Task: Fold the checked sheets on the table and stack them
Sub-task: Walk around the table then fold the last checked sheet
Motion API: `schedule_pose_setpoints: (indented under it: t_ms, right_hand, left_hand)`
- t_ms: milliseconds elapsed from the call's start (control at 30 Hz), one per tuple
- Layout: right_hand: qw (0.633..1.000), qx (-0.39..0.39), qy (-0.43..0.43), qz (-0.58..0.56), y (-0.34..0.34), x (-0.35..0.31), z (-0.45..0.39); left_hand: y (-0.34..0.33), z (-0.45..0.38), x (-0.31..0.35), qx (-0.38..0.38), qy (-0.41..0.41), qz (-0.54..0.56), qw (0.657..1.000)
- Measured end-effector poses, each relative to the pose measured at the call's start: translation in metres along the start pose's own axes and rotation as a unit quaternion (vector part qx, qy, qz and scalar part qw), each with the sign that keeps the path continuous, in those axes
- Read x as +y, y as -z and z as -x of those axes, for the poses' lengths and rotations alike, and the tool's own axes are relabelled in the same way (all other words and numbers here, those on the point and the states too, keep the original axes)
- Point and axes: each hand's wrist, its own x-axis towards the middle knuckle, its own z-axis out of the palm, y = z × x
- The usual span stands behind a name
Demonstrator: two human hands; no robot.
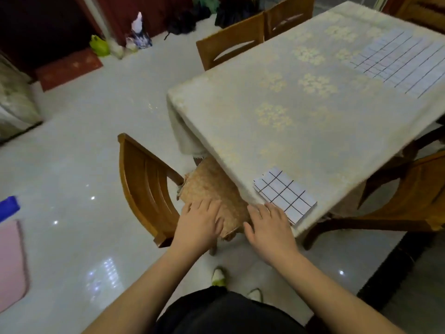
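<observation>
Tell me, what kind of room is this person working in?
Most likely a dining room in a home: a table under a flowered cloth, wooden chairs pushed up to it, and a glossy tiled floor with bags left by the far wall.

folded sheet (285, 195) on table (301, 121) near corner, chair (149, 186) left

Legible text, labels, brands, numbers, signs: none. The folded checked sheet (285, 197) and the unfolded checked sheet (397, 62) carry only a plain dark grid on white; the tablecloth (301, 121) carries only a pale floral pattern, without lettering.
</observation>
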Motion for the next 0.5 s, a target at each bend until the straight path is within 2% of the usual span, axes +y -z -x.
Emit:
schedule_pose_setpoints:
  t_ms: [167, 300, 500]
  right_hand:
    - [0.997, 0.009, 0.079, -0.018, 0.008, -0.059, -0.01]
    - [0.988, 0.016, 0.152, -0.026, 0.014, -0.117, -0.018]
    - [0.968, -0.018, 0.248, -0.026, 0.006, -0.219, -0.028]
  left_hand:
    - [0.008, 0.042, -0.049, 0.033, 0.083, 0.008, 0.996]
    - [0.015, 0.074, -0.09, 0.098, 0.181, 0.042, 0.978]
    - [0.001, 0.121, -0.175, 0.109, 0.26, 0.063, 0.957]
